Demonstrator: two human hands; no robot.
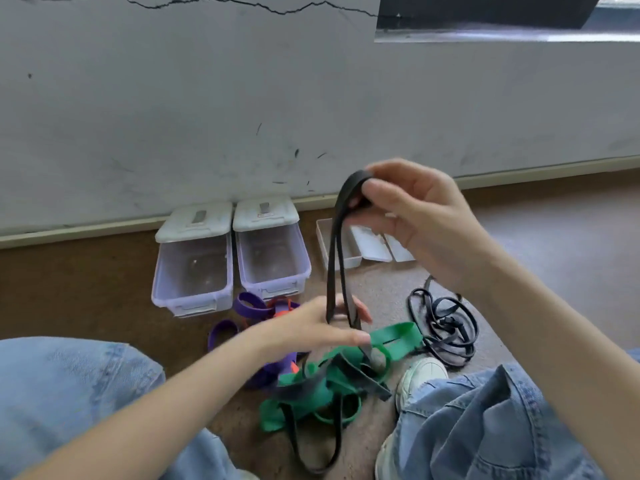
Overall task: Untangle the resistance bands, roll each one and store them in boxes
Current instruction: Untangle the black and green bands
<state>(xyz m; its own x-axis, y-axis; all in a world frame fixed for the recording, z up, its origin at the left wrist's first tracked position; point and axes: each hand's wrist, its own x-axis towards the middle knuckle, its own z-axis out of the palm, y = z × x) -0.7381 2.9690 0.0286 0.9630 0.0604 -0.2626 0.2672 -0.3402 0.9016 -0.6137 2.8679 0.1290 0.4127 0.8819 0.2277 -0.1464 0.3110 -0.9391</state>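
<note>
The right grip (408,206) pinches the top fold of a black band (337,258), which hangs vertically down to the left grip (318,327); that hand is blurred, fingers extended around the strands. Below lies a green-and-black tangle (325,386). Beyond stand two lidded clear boxes (194,271).

black band (336,258) | green bands (394,336) | purple bands (251,304) | clear boxes (194,271) | blue jeans (69,379)
</note>
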